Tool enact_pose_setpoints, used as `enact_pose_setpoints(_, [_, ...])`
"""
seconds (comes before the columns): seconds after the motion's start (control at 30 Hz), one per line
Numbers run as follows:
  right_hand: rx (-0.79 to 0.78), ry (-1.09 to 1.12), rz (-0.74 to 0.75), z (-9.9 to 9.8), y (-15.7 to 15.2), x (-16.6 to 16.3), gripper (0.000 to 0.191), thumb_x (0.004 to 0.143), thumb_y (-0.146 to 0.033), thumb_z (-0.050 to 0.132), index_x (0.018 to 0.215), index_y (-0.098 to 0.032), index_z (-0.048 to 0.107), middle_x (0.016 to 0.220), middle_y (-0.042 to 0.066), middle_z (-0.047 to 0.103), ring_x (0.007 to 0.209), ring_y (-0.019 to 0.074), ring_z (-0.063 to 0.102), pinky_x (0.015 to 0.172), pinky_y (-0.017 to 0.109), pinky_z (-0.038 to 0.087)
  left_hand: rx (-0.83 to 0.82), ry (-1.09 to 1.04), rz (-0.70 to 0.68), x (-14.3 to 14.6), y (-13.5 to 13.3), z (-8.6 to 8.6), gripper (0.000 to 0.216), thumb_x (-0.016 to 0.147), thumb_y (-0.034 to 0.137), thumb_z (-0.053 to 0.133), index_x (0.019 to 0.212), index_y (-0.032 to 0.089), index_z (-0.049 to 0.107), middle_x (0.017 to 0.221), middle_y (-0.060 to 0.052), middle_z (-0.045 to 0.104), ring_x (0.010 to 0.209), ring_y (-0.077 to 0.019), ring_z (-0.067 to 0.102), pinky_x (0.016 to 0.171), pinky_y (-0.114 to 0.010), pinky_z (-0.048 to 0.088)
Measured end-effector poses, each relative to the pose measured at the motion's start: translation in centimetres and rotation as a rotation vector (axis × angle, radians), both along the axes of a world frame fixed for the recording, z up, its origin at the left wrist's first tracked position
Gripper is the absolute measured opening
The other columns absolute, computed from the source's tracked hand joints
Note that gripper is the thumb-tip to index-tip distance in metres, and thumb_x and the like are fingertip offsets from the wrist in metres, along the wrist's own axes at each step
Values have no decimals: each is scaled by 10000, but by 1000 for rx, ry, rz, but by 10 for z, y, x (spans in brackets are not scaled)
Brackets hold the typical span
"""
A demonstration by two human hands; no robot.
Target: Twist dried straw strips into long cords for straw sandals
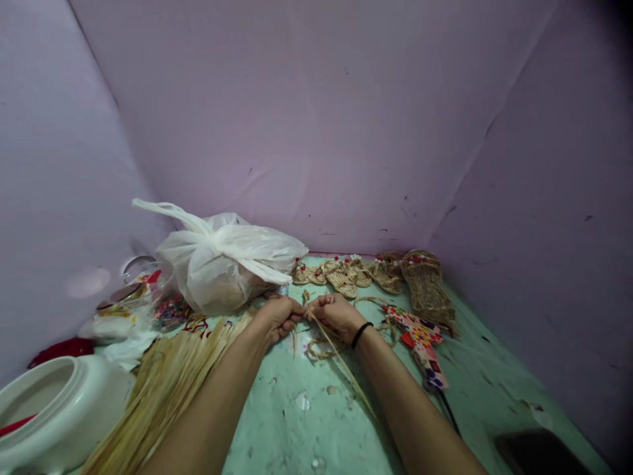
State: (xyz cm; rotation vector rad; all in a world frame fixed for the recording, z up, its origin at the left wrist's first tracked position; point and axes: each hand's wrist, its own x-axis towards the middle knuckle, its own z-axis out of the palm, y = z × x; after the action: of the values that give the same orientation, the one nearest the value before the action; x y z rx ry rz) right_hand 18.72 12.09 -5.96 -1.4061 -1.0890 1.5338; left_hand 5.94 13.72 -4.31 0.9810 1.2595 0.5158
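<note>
My left hand (277, 316) and my right hand (336, 311) meet over a pale green surface (297, 422), both pinched on thin straw strands (341, 369) that trail toward me. A small twisted piece of straw (306, 298) sticks up between the fingertips. A black band circles my right wrist. A bundle of dry straw strips (168, 389) lies under my left forearm. A loose curl of braided straw (319, 348) rests just below my hands.
A knotted white plastic bag (222, 260) sits at the back left. Several small woven straw sandals (346, 276) and a larger woven piece (428, 287) line the back wall. A colourful patterned item (420, 336) lies right. A white plastic jar (54, 409) stands front left.
</note>
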Motion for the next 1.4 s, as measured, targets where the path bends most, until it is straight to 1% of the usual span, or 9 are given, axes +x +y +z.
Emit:
enact_pose_setpoints(0.23, [15, 21, 21, -4, 0, 2, 64, 523, -89, 506, 472, -118, 532, 340, -66, 405, 323, 29, 276, 363, 177, 181, 103, 173, 175, 12, -5, 4, 247, 532, 78, 500, 429, 170, 296, 310, 79, 263, 266, -16, 175, 320, -182, 70])
enact_pose_setpoints(0.37, [17, -66, 50, -4, 0, 2, 54, 550, -116, 506, 509, -128, 539, 337, -74, 385, 322, 34, 253, 360, 184, 164, 125, 216, 178, 14, -6, 5, 256, 525, 65, 490, 427, 179, 282, 308, 78, 237, 278, -26, 178, 332, -195, 82])
enact_pose_setpoints(0.5, [128, -348, 39, -8, 4, 0, 48, 543, -107, 516, 519, -128, 552, 393, -50, 456, 379, 49, 343, 394, 179, 248, 123, 217, 96, 11, -5, 2, 232, 548, 90, 489, 430, 174, 308, 328, 74, 251, 304, -27, 174, 353, -200, 94])
enact_pose_setpoints(0.63, [267, -690, 76, -8, 4, -3, 92, 552, -144, 531, 557, -129, 621, 530, 20, 599, 500, 95, 487, 459, 187, 316, 300, 293, 45, 9, -1, -7, 233, 499, 46, 492, 422, 170, 310, 359, 69, 271, 351, -38, 215, 372, -211, 114])
enact_pose_setpoints(0.87, [250, -1153, 13, 29, -15, -10, 143, 570, -191, 554, 635, -181, 681, 675, 99, 665, 647, 195, 589, 513, 248, 330, 310, 303, 79, 14, 1, -13, 236, 481, 27, 483, 437, 175, 304, 363, 77, 264, 356, -33, 212, 375, -211, 115])
enact_pose_setpoints(1.07, [382, -1117, 7, 34, -23, -26, 80, 563, -166, 581, 592, -145, 653, 657, 144, 638, 638, 215, 571, 516, 266, 313, 131, 103, 155, 10, -1, -7, 214, 500, 98, 441, 443, 190, 257, 333, 74, 258, 300, -28, 195, 336, -192, 88])
enact_pose_setpoints(1.27, [390, -942, 119, 36, -22, -22, 75, 544, -123, 584, 522, -168, 641, 529, 64, 590, 561, 159, 517, 497, 247, 277, 146, 148, 93, -1, 0, 1, 208, 479, 101, 472, 446, 183, 284, 312, 89, 238, 276, -21, 195, 322, -177, 78])
enact_pose_setpoints(1.33, [388, -863, 52, 37, -16, -10, 81, 579, -180, 579, 524, -182, 638, 490, 33, 565, 536, 144, 499, 491, 242, 276, 112, 124, 30, -4, 2, 3, 212, 499, 122, 495, 440, 176, 299, 305, 89, 243, 268, -16, 185, 318, -173, 70])
enact_pose_setpoints(1.4, [393, -777, -151, 35, -8, 2, 97, 610, -176, 547, 569, -176, 634, 524, 29, 576, 546, 137, 503, 501, 237, 299, 88, 91, -24, -7, 3, 2, 177, 513, 149, 520, 452, 162, 355, 315, 83, 284, 265, -13, 193, 314, -168, 67])
